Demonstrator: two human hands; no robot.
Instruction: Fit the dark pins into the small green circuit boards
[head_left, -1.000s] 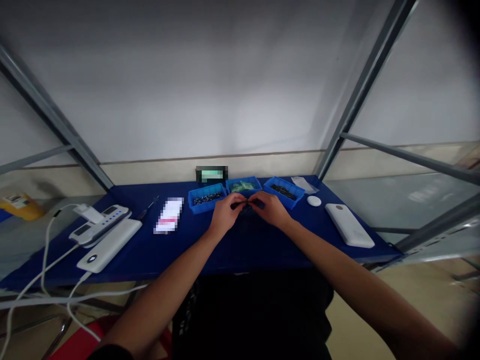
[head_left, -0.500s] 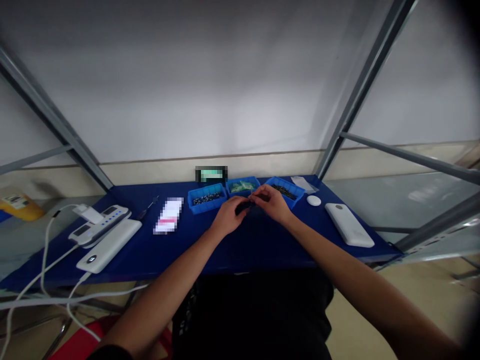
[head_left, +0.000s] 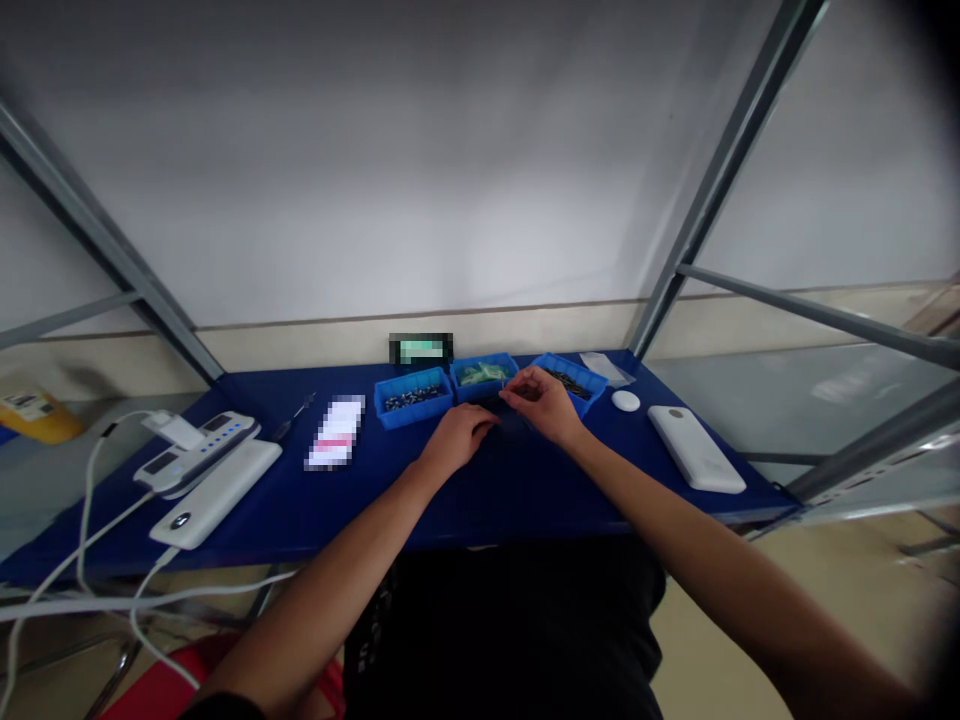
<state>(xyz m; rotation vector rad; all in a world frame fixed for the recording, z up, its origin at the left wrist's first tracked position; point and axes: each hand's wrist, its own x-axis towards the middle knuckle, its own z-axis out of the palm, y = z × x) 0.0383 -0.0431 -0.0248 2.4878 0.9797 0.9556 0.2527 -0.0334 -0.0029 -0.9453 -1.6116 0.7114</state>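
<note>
A blue table (head_left: 270,500) lies under both hands. Three blue bins (head_left: 411,396) sit just beyond them. The left hand (head_left: 459,438) rests near a dark part (head_left: 511,424); the right hand (head_left: 544,402) pinches something too small to tell.

Both bare forearms reach forward from the lower corners of the view and converge toward the middle. The left hand (head_left: 457,437) lies low, palm down, fingers curled loosely and pointing toward the other hand. The right hand (head_left: 544,400) sits just beyond and right of the left hand, slightly higher, its wrist bent and its thumb and fingertips (head_left: 508,392) drawn together in a pinch. Whether the pinch holds anything is too small to tell. The two hands are close together but apart.
</note>
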